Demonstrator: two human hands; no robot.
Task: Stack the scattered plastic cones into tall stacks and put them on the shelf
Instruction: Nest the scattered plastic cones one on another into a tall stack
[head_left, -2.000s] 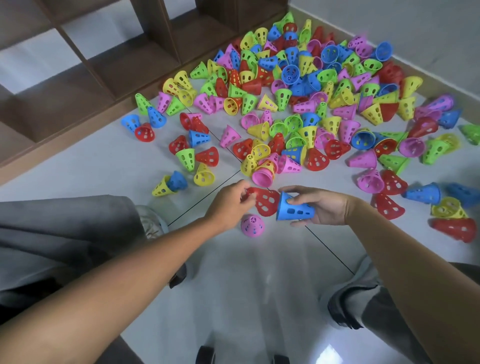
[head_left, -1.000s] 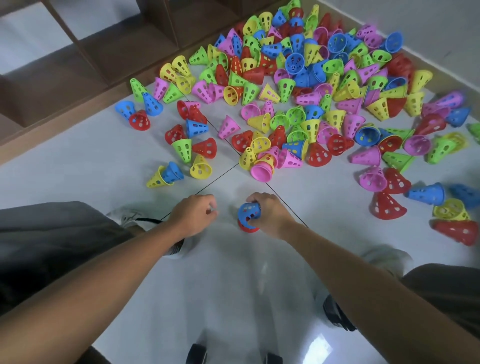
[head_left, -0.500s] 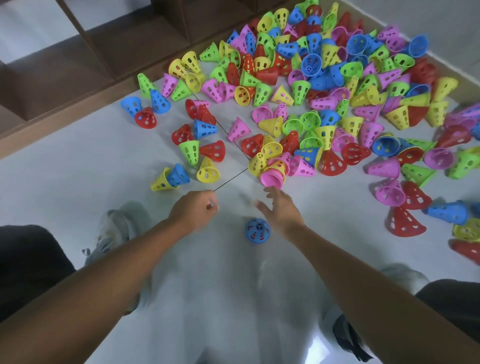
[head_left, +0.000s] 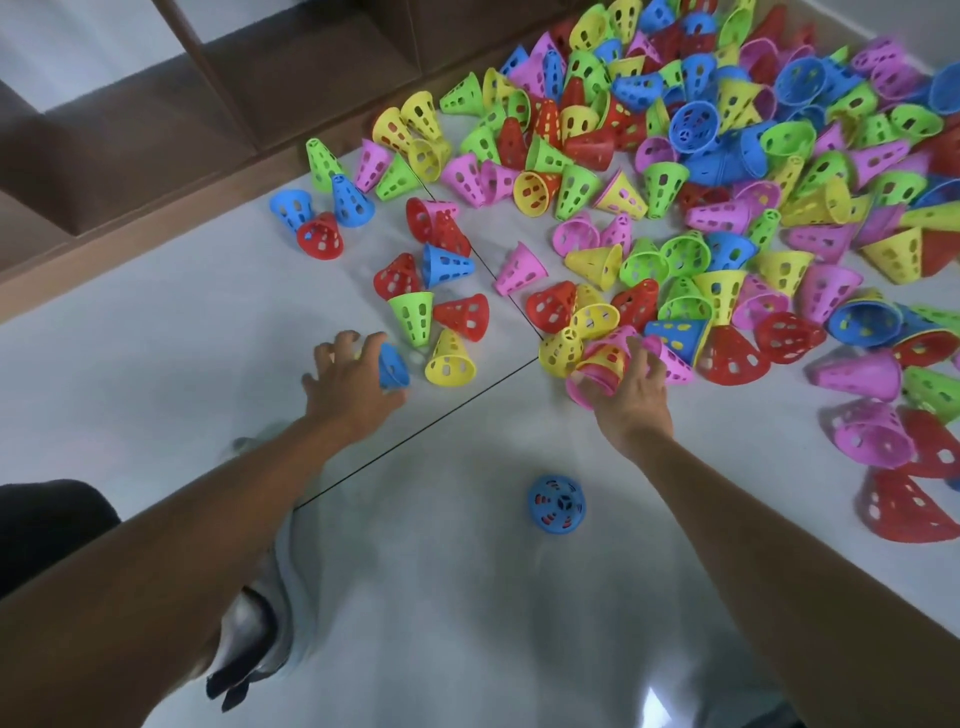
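Left hand (head_left: 358, 387) spreads wide over a blue cone (head_left: 393, 367); right hand (head_left: 631, 387) grips nested pink cones (head_left: 597, 375).

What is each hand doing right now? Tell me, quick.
Left hand: fingers spread, reaching onto a blue cone; no clear grip.
Right hand: fingers curled round a pink cone.

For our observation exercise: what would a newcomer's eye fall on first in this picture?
First, the bright heap of cones spread over the floor's upper right, beside the brown shelf. Next, two bare arms reaching in: the left hand at a blue cone, the right hand on pink cones at the heap's edge. Alone near the middle stands a blue stack.
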